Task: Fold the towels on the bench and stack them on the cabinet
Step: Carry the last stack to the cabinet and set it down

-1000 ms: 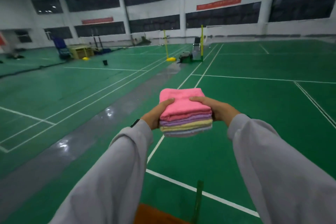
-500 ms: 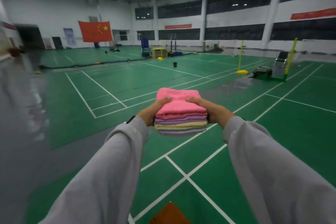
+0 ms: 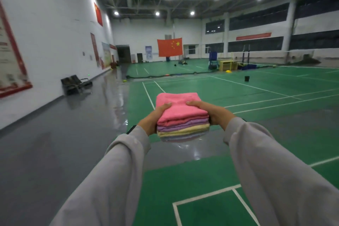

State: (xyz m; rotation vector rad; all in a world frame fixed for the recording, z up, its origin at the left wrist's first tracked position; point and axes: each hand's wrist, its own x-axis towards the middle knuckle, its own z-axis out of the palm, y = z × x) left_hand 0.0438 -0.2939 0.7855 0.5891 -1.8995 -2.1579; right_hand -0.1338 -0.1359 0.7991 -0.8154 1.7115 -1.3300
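A stack of folded towels [image 3: 180, 113], pink on top with purple, yellow and pale ones beneath, is carried in front of me at chest height. My left hand [image 3: 155, 118] grips the stack's left side, thumb on the pink top. My right hand [image 3: 213, 113] grips the right side, thumb also on top. Both arms in grey sleeves reach forward. No cabinet or bench for the towels is in view.
A grey walkway [image 3: 64, 143] runs along the white wall on the left, with dark seats [image 3: 76, 83] against it. Green courts [image 3: 256, 97] with white lines spread to the right. A small black bucket [image 3: 247, 78] and yellow equipment [image 3: 228, 65] stand far off.
The view has swung left: the net posts and chair left the frame, the left wall, walkway and seats came in. Both hands keep the same hold on the stack.
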